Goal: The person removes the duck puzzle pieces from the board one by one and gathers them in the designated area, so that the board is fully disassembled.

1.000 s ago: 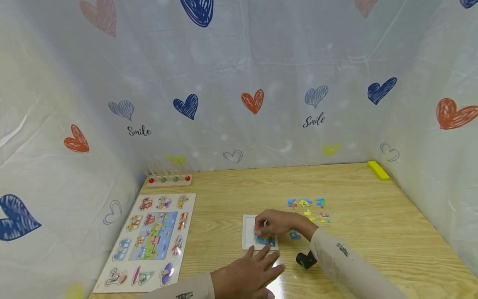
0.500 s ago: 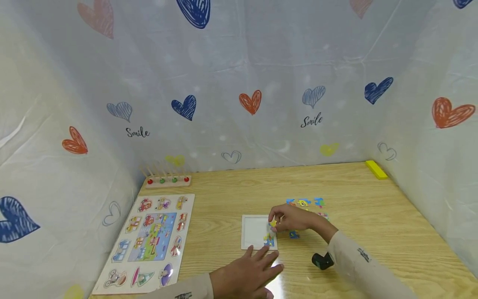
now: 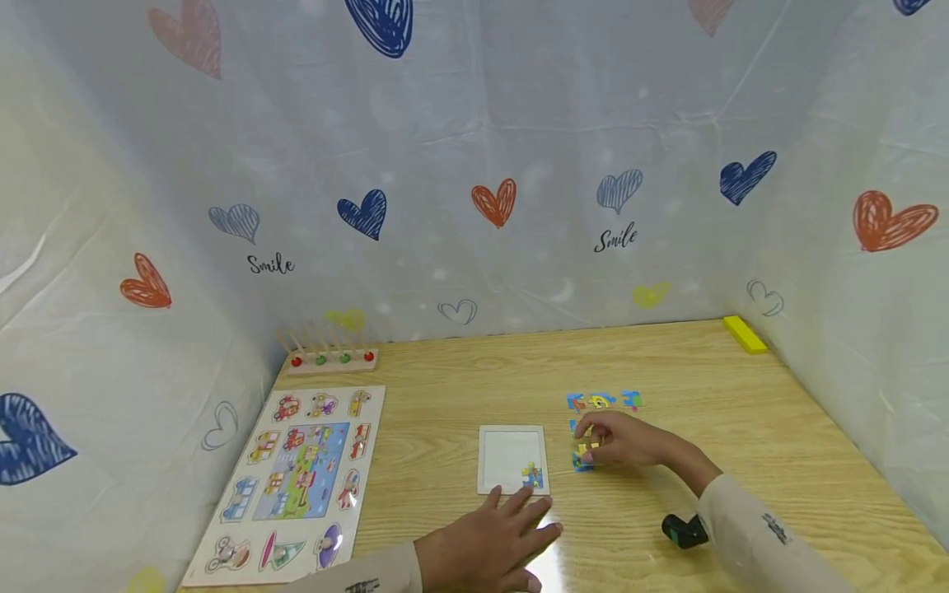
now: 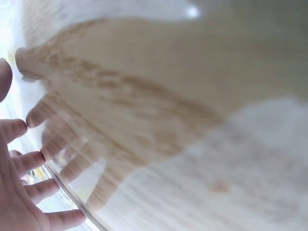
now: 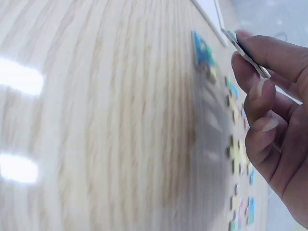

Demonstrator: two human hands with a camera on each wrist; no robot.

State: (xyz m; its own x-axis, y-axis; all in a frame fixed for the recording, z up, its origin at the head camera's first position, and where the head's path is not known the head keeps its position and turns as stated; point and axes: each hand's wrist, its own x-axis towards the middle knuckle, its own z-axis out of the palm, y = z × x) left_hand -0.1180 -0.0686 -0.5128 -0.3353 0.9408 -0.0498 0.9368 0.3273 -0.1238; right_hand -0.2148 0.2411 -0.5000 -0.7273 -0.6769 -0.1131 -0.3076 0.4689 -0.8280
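Observation:
My right hand [image 3: 626,441] pinches a jigsaw piece [image 5: 246,54] between thumb and fingers; in the right wrist view the piece is seen edge-on, above the wood. Loose jigsaw pieces lie under and beyond that hand, among them a blue one [image 3: 632,399] at the back and another [image 5: 202,49] nearest the white tray. My left hand [image 3: 491,539] has its fingers spread, tips right at the near rim of the white puzzle tray [image 3: 482,461]. A small joined patch of jigsaw [image 3: 532,475] sits in the tray's near right corner. Some loose pieces are hidden behind the right hand.
At the left lies a vehicle peg puzzle board [image 3: 371,469]. Behind it stands a wooden peg rack [image 3: 334,360] with red and green beads. A yellow block [image 3: 745,334] is at the back right. A black object [image 3: 684,531] shows beside the right sleeve.
My right hand has moved right, from over the tray to above the loose pieces, carrying a jigsaw piece away from the tray. My left hand has stayed at the tray's near edge.

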